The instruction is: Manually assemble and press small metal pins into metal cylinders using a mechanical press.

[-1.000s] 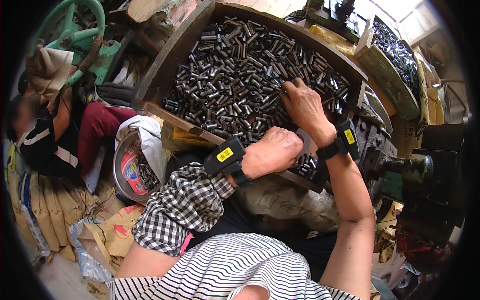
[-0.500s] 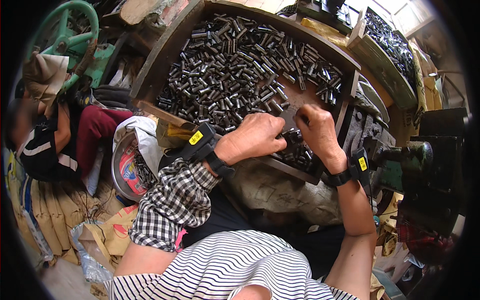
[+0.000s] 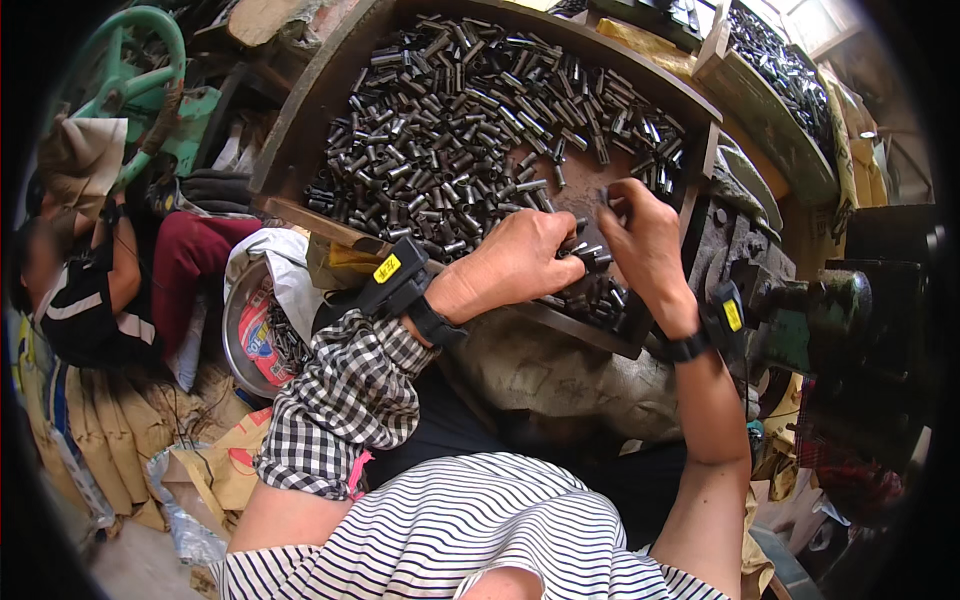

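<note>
**Left fingers on tubes; right grip unreadable**

Tubes point(image 3: 420, 150) are heaped in the tray point(image 3: 308, 125), 12 o'clock. Left hand point(image 3: 510, 262): thumb and index clenched on a few, ends poking out toward 2 o'clock; count unclear, the rest of the grip is hidden under the knuckles. Right hand point(image 3: 645, 240), at 3 o'clock from it, over the tray: fingers curled, dark bit at the tips, can't tell if held. Small tube pile below the hands, partly covered. Bowl point(image 3: 232, 345) at 8 o'clock, partly under cloth point(image 3: 292, 268). Box point(image 3: 770, 130) at 1 o'clock, cut off on top. Machine point(image 3: 845, 305) at 3 o'clock fades into the dark rim.
</note>
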`<state>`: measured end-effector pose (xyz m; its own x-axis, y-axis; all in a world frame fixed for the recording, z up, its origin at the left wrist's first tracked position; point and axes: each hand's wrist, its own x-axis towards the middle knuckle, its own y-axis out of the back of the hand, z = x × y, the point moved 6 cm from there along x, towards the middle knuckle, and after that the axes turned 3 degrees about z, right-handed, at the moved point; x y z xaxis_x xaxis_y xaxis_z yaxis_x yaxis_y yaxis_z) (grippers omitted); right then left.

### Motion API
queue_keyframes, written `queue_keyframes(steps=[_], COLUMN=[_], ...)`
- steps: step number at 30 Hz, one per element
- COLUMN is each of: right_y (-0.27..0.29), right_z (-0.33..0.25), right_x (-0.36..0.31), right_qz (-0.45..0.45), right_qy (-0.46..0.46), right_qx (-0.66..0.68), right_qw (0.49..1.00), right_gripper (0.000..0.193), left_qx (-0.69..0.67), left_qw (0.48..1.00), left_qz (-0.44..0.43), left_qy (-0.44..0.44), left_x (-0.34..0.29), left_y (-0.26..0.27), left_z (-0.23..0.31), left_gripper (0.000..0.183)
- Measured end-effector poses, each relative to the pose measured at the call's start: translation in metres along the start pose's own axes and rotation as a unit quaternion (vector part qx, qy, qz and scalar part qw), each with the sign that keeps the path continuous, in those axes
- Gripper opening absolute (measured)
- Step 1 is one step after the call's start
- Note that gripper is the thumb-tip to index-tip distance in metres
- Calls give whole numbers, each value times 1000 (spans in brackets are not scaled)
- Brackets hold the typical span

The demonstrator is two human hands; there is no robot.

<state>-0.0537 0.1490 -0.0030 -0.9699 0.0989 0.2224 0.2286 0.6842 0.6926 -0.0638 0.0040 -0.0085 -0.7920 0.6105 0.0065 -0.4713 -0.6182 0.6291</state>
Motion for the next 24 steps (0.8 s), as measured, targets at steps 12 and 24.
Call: queue_keyframes(steps=[12,24], right_y=[36,34], right_z=[14,22], right_x=[-87,-88], right_qz=[30,34], right_qy=[-277,-283], right_qx=[475,507], right_qw=[835,813], right_gripper=[13,15], left_qx=[-497,-555], left_qw=[837,801], left_qz=[-113,-99], left_qy=[201,202], left_x=[-2,3], left_y=[-34,-44], left_z=[13,13], left_gripper=[18,16])
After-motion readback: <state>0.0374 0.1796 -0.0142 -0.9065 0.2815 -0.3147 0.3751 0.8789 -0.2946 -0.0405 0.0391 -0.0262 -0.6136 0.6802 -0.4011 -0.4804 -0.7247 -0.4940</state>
